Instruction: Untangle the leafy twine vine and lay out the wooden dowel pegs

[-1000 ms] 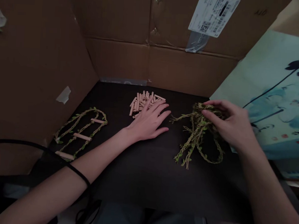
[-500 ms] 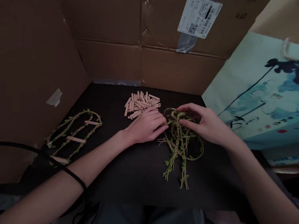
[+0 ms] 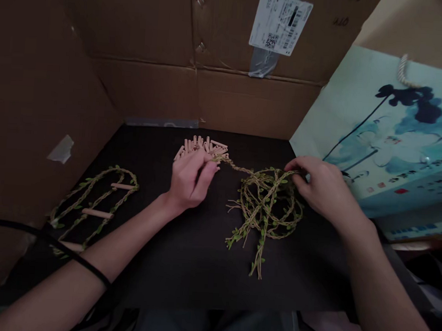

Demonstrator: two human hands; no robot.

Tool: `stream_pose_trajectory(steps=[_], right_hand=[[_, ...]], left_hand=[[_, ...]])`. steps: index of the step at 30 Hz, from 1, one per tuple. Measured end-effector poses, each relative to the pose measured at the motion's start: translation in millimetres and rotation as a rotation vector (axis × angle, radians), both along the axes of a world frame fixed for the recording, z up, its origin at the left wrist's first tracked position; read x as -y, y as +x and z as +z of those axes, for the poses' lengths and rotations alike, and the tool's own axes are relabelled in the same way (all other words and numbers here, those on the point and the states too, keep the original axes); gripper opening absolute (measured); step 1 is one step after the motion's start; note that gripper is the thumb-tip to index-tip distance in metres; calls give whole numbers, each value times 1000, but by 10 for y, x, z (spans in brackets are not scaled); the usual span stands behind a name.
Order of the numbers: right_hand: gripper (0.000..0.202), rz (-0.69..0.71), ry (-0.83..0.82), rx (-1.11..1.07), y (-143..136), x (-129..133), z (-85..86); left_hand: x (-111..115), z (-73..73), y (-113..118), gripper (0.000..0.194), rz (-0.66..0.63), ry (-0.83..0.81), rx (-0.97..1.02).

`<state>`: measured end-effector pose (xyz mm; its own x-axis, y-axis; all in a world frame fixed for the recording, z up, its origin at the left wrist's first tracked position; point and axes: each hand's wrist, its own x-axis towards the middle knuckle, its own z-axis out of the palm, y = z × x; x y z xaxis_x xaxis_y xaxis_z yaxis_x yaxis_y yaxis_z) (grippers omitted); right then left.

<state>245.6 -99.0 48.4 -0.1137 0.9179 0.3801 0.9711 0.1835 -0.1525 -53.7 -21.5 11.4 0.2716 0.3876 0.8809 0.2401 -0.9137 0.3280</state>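
A loose tangle of braided green-and-tan leaf cord lies on the dark table, its frayed ends pointing toward me. My left hand pinches one strand, which stretches from the fingertips back to the tangle. At the tangle's right edge, my right hand has thumb and forefinger closed on part of the cord. Behind my left hand is a pile of short wooden sticks with holes, partly covered by that hand. To the left lies a small rope ladder of the same cord with wooden rungs.
Cardboard walls stand at the left and back, the rear one bearing a shipping label. A pale blue printed paper bag stands at the right. A black cable crosses over my left forearm.
My left hand has moved left, drawing a strand out of the tangle. My right hand has shifted right, and the cord bundle has spread wider. The view has turned slightly right.
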Motion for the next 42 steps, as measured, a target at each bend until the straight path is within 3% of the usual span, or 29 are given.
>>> stream_pose_trajectory(steps=[4, 9, 11, 13, 15, 17, 20, 23, 27, 29, 32, 34, 36, 38, 42], right_hand=[[26, 16, -106, 36, 109, 36, 24], [31, 293, -125, -150, -81, 81, 126], [23, 341, -60, -191, -288, 93, 70], [30, 301, -44, -80, -497, 100, -53], [27, 241, -25, 82, -646, 99, -193], [19, 212, 14, 112, -705, 88, -294], [29, 209, 87, -18, -657, 58, -313], [30, 181, 154, -213, -564, 46, -198], [35, 123, 4, -751, -495, 99, 21], [36, 175, -75, -887, -497, 146, 100], [29, 352, -132, -784, -568, 223, 124], [22, 486, -147, -662, -660, 270, 80], [14, 573, -132, -536, -753, 306, 19], [9, 565, -133, -449, -798, 317, -22], [17, 319, -168, -436, -610, 229, 11]], left_hand=[[-13, 23, -40, 25, -24, 18, 113], [76, 80, 25, 34, -127, -91, 32], [122, 76, 56, 34, -182, -126, 29], [157, 58, 77, 34, -206, -134, 77], [167, 47, 79, 34, -175, -146, 165], [136, 55, 54, 33, -105, -148, 216], [11, 86, -33, 33, 29, -68, 103], [-144, 89, -130, 32, 137, 62, -132], [-217, 67, -168, 16, 92, 93, -317], [-156, 79, -131, 25, 35, 60, -375], [29, 99, -11, 63, -107, -58, -418], [158, 80, 87, 75, -227, -124, -449], [241, 33, 168, 48, -323, -148, -480], [259, -16, 204, 19, -354, -146, -503], [144, -25, 133, 35, -293, -233, -427]])
